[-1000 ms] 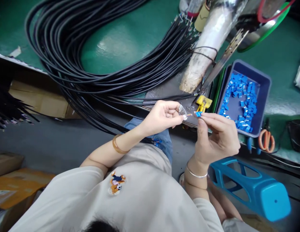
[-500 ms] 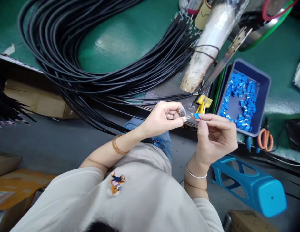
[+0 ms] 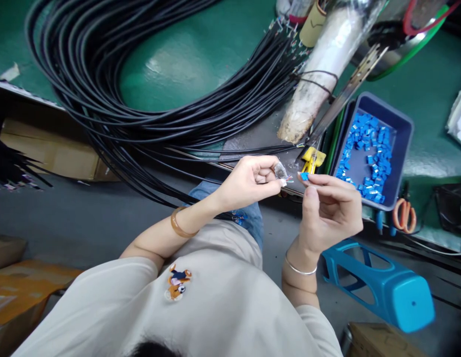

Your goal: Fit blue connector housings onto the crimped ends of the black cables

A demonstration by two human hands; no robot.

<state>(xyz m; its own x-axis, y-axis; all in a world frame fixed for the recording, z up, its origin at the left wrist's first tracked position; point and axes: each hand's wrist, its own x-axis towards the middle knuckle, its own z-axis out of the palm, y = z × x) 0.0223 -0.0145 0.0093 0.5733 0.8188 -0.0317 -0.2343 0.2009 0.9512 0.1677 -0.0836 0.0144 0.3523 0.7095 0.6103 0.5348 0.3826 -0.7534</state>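
Green desk (image 3: 193, 64) carries coiled black cables (image 3: 104, 99) and a tray (image 3: 406, 148) of blue pieces. At its front edge the grip of the left hand (image 3: 249, 181) is pinched shut on a wire end (image 3: 285, 177). The grip of the right hand (image 3: 330, 210) is closed on a blue connector (image 3: 304, 175) just beside it.

Green-topped workbench (image 3: 201, 59). A big loose coil of black cables (image 3: 104, 99) covers the left and middle, spilling over the near edge. Right side: dark blue rectangular plastic tray (image 3: 387, 111) of small blue plastic pieces (image 3: 368, 144). Orange-handled scissors (image 3: 403, 215) at the near edge, just beside the tray. Yellow hand tool (image 3: 313, 158) left of the tray.
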